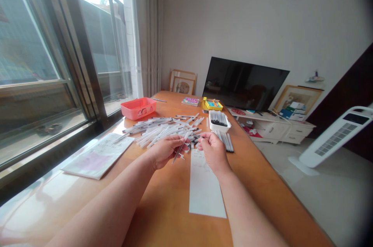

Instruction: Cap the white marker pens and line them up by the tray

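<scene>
My left hand [164, 151] grips a slim white pen [180, 149] that slants down across my fingers. My right hand [212, 150] sits close beside it, its fingertips pinched on a small dark item that I cannot make out. Behind both hands lies a loose pile of white pens [157, 131] on the wooden table [171, 196]. A white tray of pens [219, 120] with black ends stands just beyond my right hand. Several grey-and-white pens [225, 142] lie side by side to its near side. A long strip of white paper [204, 188] lies under my right forearm.
A printed booklet [97, 156] lies at the table's left edge by the window. A pink plastic basket [138, 108] stands at the far left. A yellow box [213, 104] and a small book [190, 101] sit at the far end. A television [244, 83] and white cabinet [279, 128] stand beyond.
</scene>
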Available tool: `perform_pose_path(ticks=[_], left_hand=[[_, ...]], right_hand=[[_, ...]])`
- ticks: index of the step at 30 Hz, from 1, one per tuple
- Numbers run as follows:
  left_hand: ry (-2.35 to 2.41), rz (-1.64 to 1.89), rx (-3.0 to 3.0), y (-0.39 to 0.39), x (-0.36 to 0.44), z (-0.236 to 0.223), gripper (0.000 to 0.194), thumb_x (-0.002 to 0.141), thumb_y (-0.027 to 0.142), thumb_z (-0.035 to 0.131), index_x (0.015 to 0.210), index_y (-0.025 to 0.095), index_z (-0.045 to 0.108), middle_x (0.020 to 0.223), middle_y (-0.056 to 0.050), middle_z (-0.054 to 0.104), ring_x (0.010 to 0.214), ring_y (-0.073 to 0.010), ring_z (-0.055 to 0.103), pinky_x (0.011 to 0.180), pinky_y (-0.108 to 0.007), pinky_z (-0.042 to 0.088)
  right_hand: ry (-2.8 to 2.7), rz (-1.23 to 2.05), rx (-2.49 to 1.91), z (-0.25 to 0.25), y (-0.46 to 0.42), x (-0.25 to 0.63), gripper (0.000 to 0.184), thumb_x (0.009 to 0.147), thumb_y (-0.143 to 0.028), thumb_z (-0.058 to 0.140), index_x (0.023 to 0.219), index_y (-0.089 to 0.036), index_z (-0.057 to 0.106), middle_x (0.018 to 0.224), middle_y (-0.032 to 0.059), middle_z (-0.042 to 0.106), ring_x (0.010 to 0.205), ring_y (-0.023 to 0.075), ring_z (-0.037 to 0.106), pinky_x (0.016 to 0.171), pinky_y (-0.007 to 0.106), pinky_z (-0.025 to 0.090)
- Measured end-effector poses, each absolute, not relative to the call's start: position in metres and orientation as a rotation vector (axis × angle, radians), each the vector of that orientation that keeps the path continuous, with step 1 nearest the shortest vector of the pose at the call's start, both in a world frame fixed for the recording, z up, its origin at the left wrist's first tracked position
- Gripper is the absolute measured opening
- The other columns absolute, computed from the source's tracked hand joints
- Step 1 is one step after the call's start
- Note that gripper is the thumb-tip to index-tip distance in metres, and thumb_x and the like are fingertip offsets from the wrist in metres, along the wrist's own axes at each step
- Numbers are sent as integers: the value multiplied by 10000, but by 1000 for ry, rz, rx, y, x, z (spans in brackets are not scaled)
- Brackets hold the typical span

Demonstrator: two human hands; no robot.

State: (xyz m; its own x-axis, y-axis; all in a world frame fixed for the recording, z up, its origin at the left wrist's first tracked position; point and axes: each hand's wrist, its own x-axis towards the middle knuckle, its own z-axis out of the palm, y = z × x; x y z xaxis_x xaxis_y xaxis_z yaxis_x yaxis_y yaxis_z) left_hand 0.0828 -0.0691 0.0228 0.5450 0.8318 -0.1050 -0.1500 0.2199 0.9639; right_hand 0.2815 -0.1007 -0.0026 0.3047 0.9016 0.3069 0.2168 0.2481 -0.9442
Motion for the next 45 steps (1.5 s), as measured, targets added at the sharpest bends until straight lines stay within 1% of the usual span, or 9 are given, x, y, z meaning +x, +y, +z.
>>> perform_pose_path(ticks=[2, 6, 12, 16, 20, 23, 30, 35, 45], left_hand=[[700, 747, 1206, -71, 83, 25, 322, 810, 458, 767, 949, 167, 750, 811, -73, 689, 650, -139, 537, 603, -272, 403], [686, 717, 1279, -73, 83, 28, 341, 784, 488, 785, 901, 170, 747, 805, -68, 669, 651, -142, 519, 542, -267, 310], [678, 690, 1344, -74, 84, 26, 320, 783, 487, 786, 867, 179, 771, 789, -57, 655, 692, -147, 515, 610, -282, 340], [668, 670, 1369, -74, 84, 25, 298, 800, 474, 772, 880, 186, 776, 819, -54, 655, 728, -149, 523, 655, -288, 357], [671, 668, 1401, -74, 85, 25, 307, 798, 495, 760, 824, 189, 759, 787, -48, 634, 723, -154, 515, 666, -299, 359], [679, 676, 1416, -74, 85, 26, 325, 788, 511, 759, 800, 187, 750, 769, -47, 625, 709, -156, 501, 661, -305, 356], [678, 671, 1427, -72, 85, 24, 345, 807, 518, 744, 832, 174, 740, 764, -31, 600, 706, -144, 471, 666, -300, 343], [684, 650, 1433, -71, 84, 24, 347, 820, 504, 745, 828, 158, 716, 759, -16, 589, 708, -131, 458, 683, -298, 338], [699, 646, 1431, -70, 84, 23, 345, 814, 493, 755, 809, 153, 698, 753, -17, 576, 711, -132, 449, 676, -296, 319]], right_hand=[[-1078, 806, -1170, 1, -103, 280, 302, 829, -398, 681, 1038, -189, 623, 938, 67, 748, 754, 193, 709, 757, 372, 599], [-968, 991, -1039, 10, -108, 279, 339, 793, -394, 754, 1024, -196, 604, 1018, 82, 763, 915, 220, 748, 858, 385, 598], [-962, 1061, -1006, 14, -111, 278, 375, 770, -423, 801, 1031, -200, 647, 1089, 90, 763, 1009, 235, 734, 869, 373, 580], [-977, 1049, -1017, 13, -111, 276, 369, 775, -422, 786, 1046, -206, 660, 1088, 82, 769, 1012, 234, 726, 912, 398, 558], [-994, 1083, -1010, 12, -111, 274, 308, 788, -389, 757, 1016, -213, 647, 1094, 74, 773, 978, 224, 732, 947, 414, 533], [-1012, 1097, -1012, 12, -112, 273, 292, 799, -375, 738, 1016, -209, 636, 1105, 77, 773, 938, 208, 736, 947, 399, 517], [-1093, 1087, -1024, 13, -115, 272, 289, 837, -371, 709, 1034, -177, 626, 1118, 105, 771, 897, 214, 737, 897, 387, 495], [-1096, 1068, -1050, 11, -113, 273, 290, 811, -398, 735, 1006, -200, 651, 1127, 91, 773, 943, 225, 727, 881, 374, 497], [-1176, 1021, -1057, 8, -111, 275, 241, 847, -386, 714, 1000, -206, 672, 1145, 86, 769, 1004, 229, 706, 871, 358, 494]])
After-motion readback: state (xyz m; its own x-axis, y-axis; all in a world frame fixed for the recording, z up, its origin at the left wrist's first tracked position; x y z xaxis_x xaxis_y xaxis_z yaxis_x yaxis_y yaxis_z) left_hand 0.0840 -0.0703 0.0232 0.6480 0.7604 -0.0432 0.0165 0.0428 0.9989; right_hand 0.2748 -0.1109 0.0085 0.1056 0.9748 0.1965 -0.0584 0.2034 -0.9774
